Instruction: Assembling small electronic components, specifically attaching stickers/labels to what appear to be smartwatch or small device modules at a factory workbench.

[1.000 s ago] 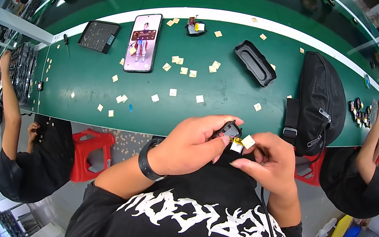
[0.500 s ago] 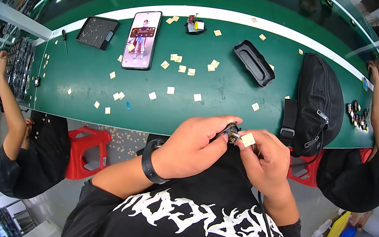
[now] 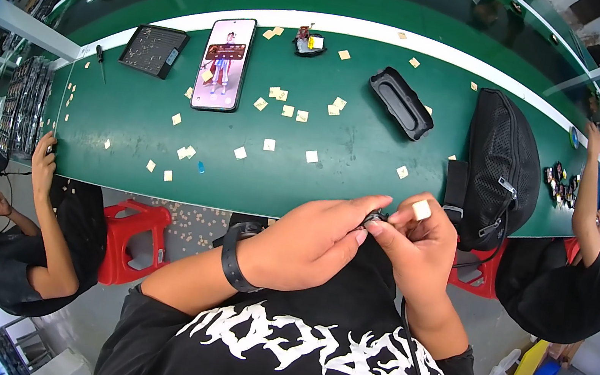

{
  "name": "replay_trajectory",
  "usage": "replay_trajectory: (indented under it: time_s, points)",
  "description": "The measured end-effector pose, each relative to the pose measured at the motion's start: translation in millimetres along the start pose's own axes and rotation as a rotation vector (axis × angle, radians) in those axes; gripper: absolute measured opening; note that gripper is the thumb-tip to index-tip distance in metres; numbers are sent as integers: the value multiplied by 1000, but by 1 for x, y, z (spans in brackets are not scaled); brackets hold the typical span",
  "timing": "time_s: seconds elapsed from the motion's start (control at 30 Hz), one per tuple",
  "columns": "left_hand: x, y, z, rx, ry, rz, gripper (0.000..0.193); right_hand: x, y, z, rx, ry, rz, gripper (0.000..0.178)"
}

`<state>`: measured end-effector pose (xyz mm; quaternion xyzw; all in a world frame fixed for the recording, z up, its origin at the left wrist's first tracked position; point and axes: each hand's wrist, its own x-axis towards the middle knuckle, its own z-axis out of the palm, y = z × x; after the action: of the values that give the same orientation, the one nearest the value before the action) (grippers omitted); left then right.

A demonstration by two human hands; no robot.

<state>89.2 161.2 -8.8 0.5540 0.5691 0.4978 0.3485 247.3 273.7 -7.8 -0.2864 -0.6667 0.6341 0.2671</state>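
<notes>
My left hand (image 3: pixel 300 241), with a black band on its wrist, grips a small black part (image 3: pixel 375 217) between thumb and fingers just off the table's near edge. Against the other side of that part, my right hand (image 3: pixel 418 246) has its thumb and forefinger closed. A cream paper square (image 3: pixel 421 210) rests on the fingers of the right hand, apart from the pinch. Fingers cover most of the black part, so its inside is hidden.
On the green table (image 3: pixel 224 184) lie scattered cream squares, a phone (image 3: pixel 223 62), a black tray (image 3: pixel 152 52), an open black case (image 3: pixel 401 103), a small electronic assembly (image 3: pixel 309 41) and a black bag (image 3: pixel 502 170). Co-workers sit left and right near red stools (image 3: pixel 133 237).
My right fingers have closed in on the black part, and the cream square has shifted up and right with them. The left co-worker's raised hand has come down to the table edge.
</notes>
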Motion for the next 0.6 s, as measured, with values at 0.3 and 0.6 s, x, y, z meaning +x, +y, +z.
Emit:
replay_trajectory:
  time_s: [0.3, 0.6]
  points:
    - [-4, -2, -6, -125, -192, -112, 53, 10, -5, -8, 186, -143, 361, 25]
    - [-8, 10, -10, -891, -127, -405, 64, 13, -11, -21, -740, -248, -757, 52]
